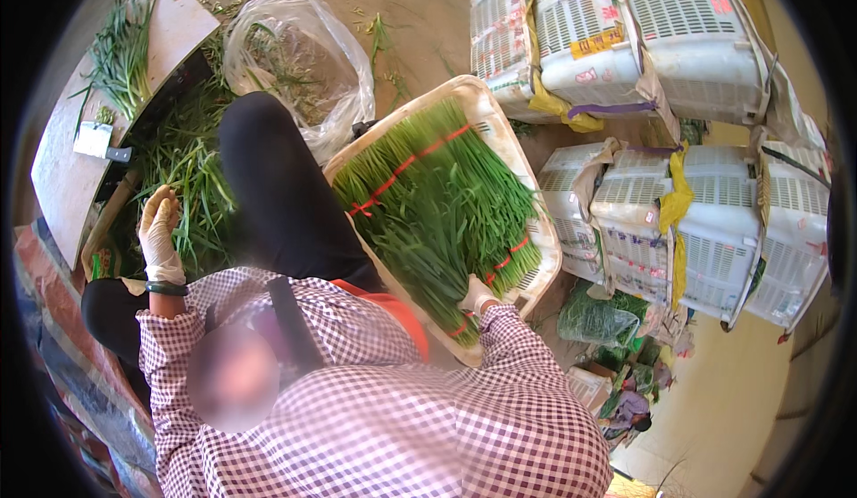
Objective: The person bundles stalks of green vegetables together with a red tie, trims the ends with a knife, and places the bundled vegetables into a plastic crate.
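Green stalks (427,250) directly beneath right hand (479,294), finger closure hard to tell; left hand (161,241), fingers loosely apart

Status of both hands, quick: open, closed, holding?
Left hand: loosely open, fingers bent, nothing visible in it, beside loose greens.
Right hand: at the bundled greens in the crate; grip can't be told.
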`<state>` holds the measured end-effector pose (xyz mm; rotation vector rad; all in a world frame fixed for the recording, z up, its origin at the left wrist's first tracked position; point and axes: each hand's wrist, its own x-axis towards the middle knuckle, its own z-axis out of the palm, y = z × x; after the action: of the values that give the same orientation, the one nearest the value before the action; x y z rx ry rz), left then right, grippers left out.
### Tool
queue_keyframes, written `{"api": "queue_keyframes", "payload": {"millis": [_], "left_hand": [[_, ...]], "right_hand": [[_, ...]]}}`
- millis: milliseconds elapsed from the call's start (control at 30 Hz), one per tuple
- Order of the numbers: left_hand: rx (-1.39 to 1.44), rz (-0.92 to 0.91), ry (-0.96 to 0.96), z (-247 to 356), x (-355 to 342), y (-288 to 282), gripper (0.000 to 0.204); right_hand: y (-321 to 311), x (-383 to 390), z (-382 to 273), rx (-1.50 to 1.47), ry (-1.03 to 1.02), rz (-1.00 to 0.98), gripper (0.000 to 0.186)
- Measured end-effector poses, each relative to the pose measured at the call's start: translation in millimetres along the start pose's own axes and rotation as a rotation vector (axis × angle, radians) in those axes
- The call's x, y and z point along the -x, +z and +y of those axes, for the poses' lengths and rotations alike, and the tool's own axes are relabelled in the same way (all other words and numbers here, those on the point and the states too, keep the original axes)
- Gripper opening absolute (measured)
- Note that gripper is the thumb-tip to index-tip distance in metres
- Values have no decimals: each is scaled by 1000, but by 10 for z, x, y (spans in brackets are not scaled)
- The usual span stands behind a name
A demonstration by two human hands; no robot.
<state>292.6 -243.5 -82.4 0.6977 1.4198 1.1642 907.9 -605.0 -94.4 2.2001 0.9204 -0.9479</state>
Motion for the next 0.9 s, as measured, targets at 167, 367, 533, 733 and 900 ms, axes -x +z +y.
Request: {"api": "queue_keyframes", "payload": {"millis": [167, 367, 533, 733, 900], "left_hand": [[-19, 16, -1, -98, -35, -183, 34], [-20, 31, -16, -73, -125, -562, 31], [-26, 24, -48, -152, -94, -703, 32], [8, 11, -47, -204, -65, -854, 34], [-6, 55, -17, -142, -177, -915, 34]], "right_hand": [[-116, 90, 76, -88, -42, -28, 96], [-387, 388, -43, -44, 15, -14, 88], [-633, 392, -279, -181, -20, -261, 95], [-649, 201, 10, -323, -99, -212, 146], [-117, -183, -208, -494, -209, 416, 108]]}}
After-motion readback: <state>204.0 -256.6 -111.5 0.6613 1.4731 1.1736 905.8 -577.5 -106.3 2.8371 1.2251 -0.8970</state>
